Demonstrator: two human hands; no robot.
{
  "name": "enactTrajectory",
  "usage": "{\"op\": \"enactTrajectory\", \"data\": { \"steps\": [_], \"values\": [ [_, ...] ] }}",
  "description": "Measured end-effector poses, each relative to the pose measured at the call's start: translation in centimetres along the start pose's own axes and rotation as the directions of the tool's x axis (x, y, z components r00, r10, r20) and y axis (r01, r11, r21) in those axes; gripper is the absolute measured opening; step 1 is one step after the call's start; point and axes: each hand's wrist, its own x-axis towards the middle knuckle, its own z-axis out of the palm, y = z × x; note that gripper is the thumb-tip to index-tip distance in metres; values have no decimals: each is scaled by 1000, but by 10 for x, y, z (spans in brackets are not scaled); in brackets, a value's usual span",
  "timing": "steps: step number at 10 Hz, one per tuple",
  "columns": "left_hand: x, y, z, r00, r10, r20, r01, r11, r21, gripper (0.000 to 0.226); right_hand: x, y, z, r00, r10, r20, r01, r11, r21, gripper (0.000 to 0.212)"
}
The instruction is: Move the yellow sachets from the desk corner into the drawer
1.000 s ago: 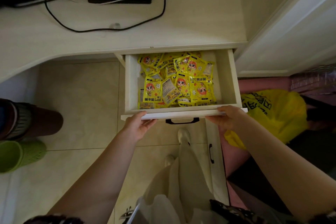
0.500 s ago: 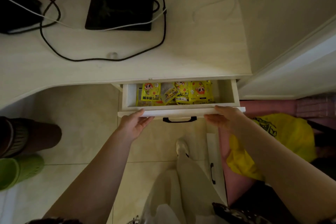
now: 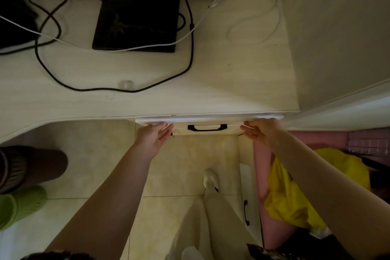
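The cream drawer [image 3: 206, 121] sits pushed in under the desk top [image 3: 147, 99], only its front with a black handle [image 3: 207, 127] showing. The yellow sachets are hidden inside it. My left hand [image 3: 155, 136] presses straight fingers against the left end of the drawer front. My right hand [image 3: 260, 133] presses flat against the right end. Neither hand holds anything.
A black monitor base [image 3: 137, 23], black cables [image 3: 190, 48] and a white cable [image 3: 253, 19] lie on the desk. A yellow bag [image 3: 295, 192] sits at the right on the floor, a green shoe [image 3: 19, 207] at the left. A lower drawer handle [image 3: 245, 212] shows below.
Both hands have pushed the drawer from wide open to fully in. The sachets have gone out of sight.
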Motion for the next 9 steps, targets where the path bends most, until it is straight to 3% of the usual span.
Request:
{"op": "enactTrajectory", "data": {
  "steps": [2, 3, 4, 5, 7, 8, 9],
  "values": [
    [9, 10, 9, 1000, -27, -4, 28, 1000, 3, 11, 7, -10, 4, 1000, 11, 11, -11, 1000, -7, 23],
    [10, 10, 7, 999, -44, -23, 45, 999, 22, 31, 10, -4, 2, 1000, -9, -7, 8, 999, -31, 50],
    [6, 8, 4, 999, -49, -14, 49, 998, 27, 65, 10, -2, 0, 1000, -14, -22, 12, 997, -81, 47],
    [0, 6, 4, 999, -54, -2, 54, 998, 41, 81, 10, -2, -1, 999, 3, -39, -7, 995, -101, 28],
    [-25, -5, -13, 999, 21, 37, -30, 958, 285, 61, -1, 17, -7, 998, -58, -19, 50, 952, -303, 51],
    [-44, -20, -27, 997, 50, 58, -69, 901, 428, 36, -5, 46, -21, 979, -203, 15, 169, 769, -617, 34],
    [-68, -41, -41, 987, 155, 39, -147, 784, 604, 17, -23, 79, -31, 946, -320, 57, 218, 494, -842, 32]
  ]
}}
